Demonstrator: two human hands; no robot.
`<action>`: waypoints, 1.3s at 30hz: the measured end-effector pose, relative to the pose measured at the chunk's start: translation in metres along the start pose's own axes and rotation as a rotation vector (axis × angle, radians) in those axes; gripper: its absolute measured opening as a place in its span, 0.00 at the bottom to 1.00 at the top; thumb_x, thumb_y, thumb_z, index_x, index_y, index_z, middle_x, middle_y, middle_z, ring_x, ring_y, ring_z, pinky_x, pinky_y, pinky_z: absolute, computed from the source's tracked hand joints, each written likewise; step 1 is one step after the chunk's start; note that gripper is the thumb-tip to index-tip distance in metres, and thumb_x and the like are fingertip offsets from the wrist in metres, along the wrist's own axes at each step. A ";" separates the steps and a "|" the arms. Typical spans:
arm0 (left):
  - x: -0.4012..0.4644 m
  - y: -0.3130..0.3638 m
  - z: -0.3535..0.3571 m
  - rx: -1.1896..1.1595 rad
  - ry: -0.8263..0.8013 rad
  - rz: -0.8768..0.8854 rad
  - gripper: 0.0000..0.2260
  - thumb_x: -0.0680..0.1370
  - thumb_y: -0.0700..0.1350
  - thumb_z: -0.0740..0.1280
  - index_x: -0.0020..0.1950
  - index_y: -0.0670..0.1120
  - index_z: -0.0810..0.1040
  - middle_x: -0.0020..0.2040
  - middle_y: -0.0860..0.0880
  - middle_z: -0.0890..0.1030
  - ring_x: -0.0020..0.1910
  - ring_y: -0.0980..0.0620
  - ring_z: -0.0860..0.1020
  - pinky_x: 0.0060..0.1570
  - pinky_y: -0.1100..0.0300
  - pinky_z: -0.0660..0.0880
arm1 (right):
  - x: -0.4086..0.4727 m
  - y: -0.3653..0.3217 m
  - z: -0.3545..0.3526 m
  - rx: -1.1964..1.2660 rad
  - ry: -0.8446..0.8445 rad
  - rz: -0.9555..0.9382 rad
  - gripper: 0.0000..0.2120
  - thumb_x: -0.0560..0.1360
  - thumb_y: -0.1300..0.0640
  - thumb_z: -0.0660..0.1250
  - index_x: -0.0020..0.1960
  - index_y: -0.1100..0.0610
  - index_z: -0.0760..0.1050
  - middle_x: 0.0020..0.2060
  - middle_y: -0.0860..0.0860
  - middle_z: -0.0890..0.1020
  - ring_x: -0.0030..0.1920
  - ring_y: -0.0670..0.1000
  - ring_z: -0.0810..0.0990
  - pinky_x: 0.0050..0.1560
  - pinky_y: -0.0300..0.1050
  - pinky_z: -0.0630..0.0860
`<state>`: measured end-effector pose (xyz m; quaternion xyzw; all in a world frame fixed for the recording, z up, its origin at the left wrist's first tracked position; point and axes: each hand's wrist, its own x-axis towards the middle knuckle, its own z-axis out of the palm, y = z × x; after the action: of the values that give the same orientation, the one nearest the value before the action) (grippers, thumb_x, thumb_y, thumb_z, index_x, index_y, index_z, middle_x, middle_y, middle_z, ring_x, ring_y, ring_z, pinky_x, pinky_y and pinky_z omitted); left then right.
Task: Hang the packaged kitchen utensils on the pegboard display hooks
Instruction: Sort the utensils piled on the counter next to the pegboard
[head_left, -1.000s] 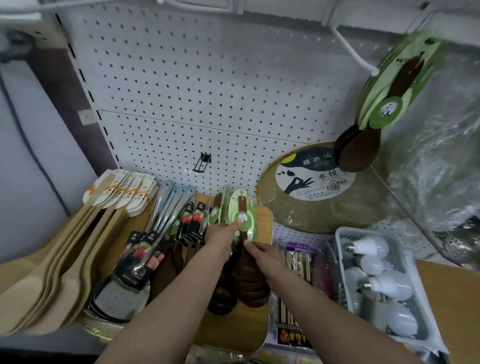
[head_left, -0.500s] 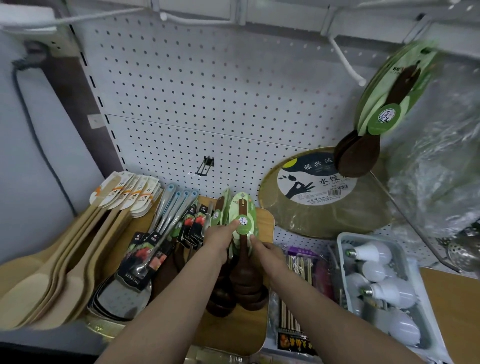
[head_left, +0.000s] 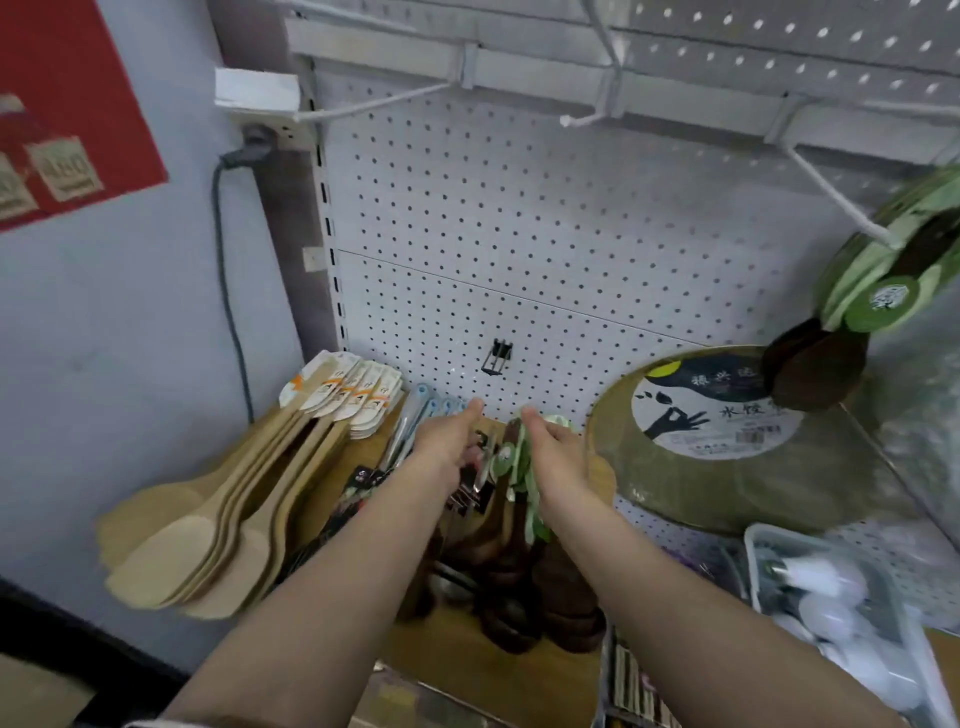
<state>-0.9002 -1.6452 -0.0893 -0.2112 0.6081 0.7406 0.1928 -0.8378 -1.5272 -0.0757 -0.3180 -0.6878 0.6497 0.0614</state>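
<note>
Fingers hidden behind both wrists, grip impossible to tell: left hand (head_left: 451, 441), right hand (head_left: 555, 457) flanking green-carded dark wooden spoons (head_left: 519, 467) leaning low at 6 o'clock. Chinese writing, blurred, on round bamboo tray's label (head_left: 717, 415) at 3 o'clock. Bare white pegboard (head_left: 519, 234) above; white hook (head_left: 831, 197) at 2 o'clock.

Red poster (head_left: 62, 104) on wall, far up-left of the hands. Grey cable (head_left: 224, 270) hangs from socket, upper left. Round labelled board (head_left: 727, 441) right of hands. Bulb tray (head_left: 831, 597) lower right.
</note>
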 end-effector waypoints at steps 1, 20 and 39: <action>0.001 0.006 -0.011 -0.003 0.015 0.010 0.13 0.77 0.53 0.74 0.49 0.44 0.77 0.45 0.47 0.81 0.41 0.52 0.77 0.54 0.55 0.78 | -0.004 -0.004 0.012 0.027 -0.025 0.002 0.16 0.79 0.41 0.68 0.56 0.53 0.78 0.48 0.47 0.79 0.49 0.48 0.76 0.56 0.44 0.70; 0.006 0.032 -0.187 -0.117 0.169 -0.015 0.09 0.78 0.47 0.73 0.53 0.45 0.77 0.47 0.48 0.79 0.45 0.52 0.77 0.51 0.58 0.78 | -0.090 0.003 0.171 -0.033 -0.347 0.201 0.19 0.78 0.40 0.69 0.62 0.52 0.77 0.65 0.53 0.77 0.62 0.56 0.76 0.63 0.52 0.73; 0.006 0.047 -0.243 -0.034 0.224 0.015 0.09 0.79 0.45 0.71 0.43 0.42 0.77 0.34 0.49 0.79 0.26 0.57 0.77 0.23 0.66 0.73 | -0.107 0.007 0.189 0.098 -0.413 0.273 0.21 0.79 0.49 0.69 0.70 0.53 0.73 0.64 0.52 0.78 0.65 0.54 0.75 0.68 0.54 0.74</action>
<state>-0.9115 -1.8923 -0.0961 -0.2911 0.6147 0.7241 0.1145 -0.8450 -1.7443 -0.0748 -0.2651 -0.6039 0.7358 -0.1534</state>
